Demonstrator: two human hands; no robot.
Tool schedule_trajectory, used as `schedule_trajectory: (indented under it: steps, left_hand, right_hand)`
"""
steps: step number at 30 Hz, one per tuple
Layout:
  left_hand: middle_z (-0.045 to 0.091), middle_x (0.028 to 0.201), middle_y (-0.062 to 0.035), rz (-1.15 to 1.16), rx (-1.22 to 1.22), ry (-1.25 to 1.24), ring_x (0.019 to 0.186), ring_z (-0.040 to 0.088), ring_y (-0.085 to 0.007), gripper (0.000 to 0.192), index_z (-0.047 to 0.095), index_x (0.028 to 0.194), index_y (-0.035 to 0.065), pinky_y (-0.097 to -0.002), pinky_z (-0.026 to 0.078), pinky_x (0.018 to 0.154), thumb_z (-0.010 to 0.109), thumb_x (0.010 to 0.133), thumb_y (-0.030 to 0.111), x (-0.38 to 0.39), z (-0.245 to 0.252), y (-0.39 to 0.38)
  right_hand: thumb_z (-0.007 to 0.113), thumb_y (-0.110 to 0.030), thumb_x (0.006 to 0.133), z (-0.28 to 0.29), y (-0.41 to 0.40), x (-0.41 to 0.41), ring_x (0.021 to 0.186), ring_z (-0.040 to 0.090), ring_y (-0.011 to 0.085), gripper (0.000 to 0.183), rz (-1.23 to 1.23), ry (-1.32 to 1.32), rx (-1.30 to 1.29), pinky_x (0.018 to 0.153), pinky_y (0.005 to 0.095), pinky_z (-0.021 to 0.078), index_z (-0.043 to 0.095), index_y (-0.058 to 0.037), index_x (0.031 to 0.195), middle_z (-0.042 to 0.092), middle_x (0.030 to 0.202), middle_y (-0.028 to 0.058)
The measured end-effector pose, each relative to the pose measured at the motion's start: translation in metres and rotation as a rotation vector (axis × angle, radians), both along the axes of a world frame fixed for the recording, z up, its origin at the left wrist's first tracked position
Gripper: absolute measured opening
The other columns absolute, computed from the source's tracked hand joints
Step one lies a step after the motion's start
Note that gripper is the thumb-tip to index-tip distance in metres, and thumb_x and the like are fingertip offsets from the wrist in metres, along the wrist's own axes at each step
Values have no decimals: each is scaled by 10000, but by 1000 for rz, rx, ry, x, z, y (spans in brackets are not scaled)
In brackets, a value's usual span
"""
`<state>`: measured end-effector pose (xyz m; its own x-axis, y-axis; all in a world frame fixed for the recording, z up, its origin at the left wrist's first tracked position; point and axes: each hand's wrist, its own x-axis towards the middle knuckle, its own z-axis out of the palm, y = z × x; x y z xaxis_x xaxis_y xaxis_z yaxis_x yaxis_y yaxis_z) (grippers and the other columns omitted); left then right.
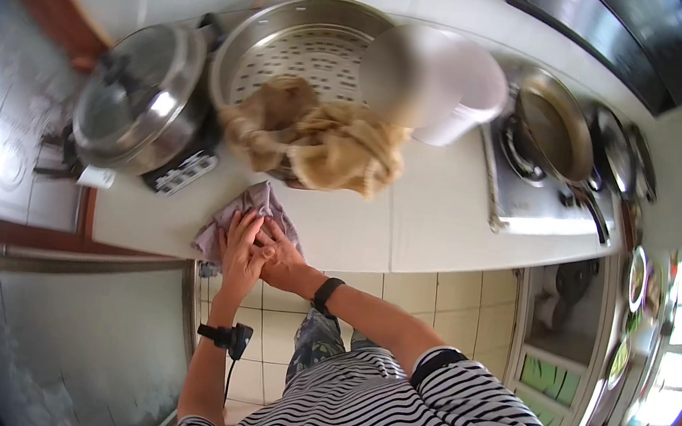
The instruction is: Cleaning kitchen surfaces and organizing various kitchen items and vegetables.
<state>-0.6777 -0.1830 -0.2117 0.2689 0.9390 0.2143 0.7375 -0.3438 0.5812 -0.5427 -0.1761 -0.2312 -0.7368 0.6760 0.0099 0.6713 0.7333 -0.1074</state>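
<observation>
Near the front edge of the counter lies a crumpled purple-grey cloth [264,196]. My left hand [241,248] presses on its left part, fingers stretched forward. My right hand [283,260] reaches in from the right and touches my left, with its fingers on the cloth folds too. Both hands hold the cloth against the counter; some fingertips are hidden in the overlap. Just beyond stands a large metal steamer pan [238,64] with a perforated bottom. Bunched tan cloth [349,149] hangs over its near rim.
A lidded steel pot [136,102] sits on an appliance with a control panel [182,169] at left. White, blurred round containers [454,92] stand right of the steamer. Farther right, a frying pan [552,128] rests on a gas stove [517,200]. The white counter [352,227] ends before my body.
</observation>
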Motion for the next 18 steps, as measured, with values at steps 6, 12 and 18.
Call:
schedule_trajectory:
  steps: [6,12,18]
  left_hand:
    - [446,1411,-179,-282,-34,-174,1356,334,-397,724,463,1355,4,-472,293,1100,529,892,556,102,26,-10]
    - [426,1401,-212,-476,-2,13,1326,344,-431,568,502,1291,-26,-498,310,1075,696,833,247,204,13,-9]
    - [373,1418,-223,-414,-33,290,1322,312,-473,735,527,1251,-38,-540,298,1066,839,655,257,249,18,-20]
  right_hand:
    - [602,-295,816,15,-59,137,1441,196,243,429,-276,203,65,1156,531,182,609,-231,1240,304,1523,-33]
    - [695,-283,716,22,-123,305,1414,257,258,522,-769,177,78,1121,539,221,603,-197,1223,330,1522,-19]
    - [584,-248,829,-4,-173,493,1414,221,340,471,-1360,151,273,1084,615,208,555,-92,1272,313,1522,52]
